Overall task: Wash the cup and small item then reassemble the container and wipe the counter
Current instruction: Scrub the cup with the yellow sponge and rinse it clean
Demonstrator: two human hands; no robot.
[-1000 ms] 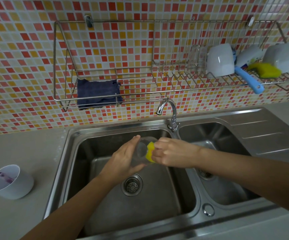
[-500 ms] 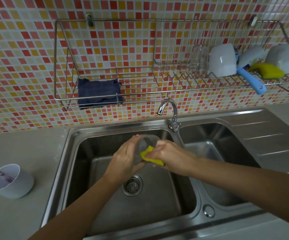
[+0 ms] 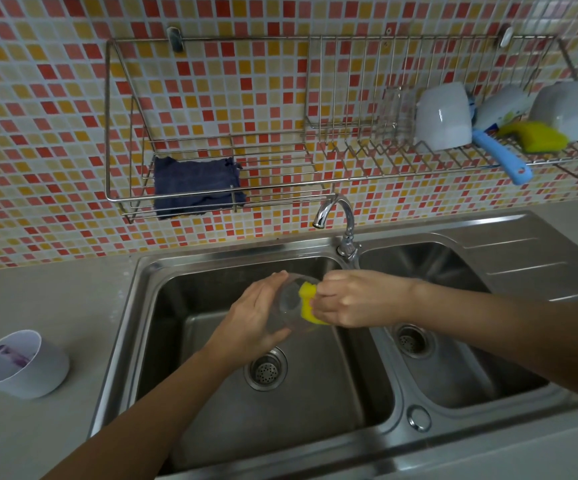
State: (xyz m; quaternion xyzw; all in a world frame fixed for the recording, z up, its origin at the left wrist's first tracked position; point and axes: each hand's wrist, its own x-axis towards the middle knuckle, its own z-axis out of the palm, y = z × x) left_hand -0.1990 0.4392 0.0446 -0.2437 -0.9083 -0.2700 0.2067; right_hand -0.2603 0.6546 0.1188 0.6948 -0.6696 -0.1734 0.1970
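Mid-frame, over the steel sink, the left hand wraps a clear glass cup; the right hand pinches a spongy yellow scrubber into it.

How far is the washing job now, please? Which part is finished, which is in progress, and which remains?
Done: nothing visibly finished. In hand: the left hand holds a clear cup over the left sink basin while the right hand presses a yellow sponge into it. No water runs from the tap. Left: rinsing, the white container on the counter, then wiping, perhaps with the blue cloth.
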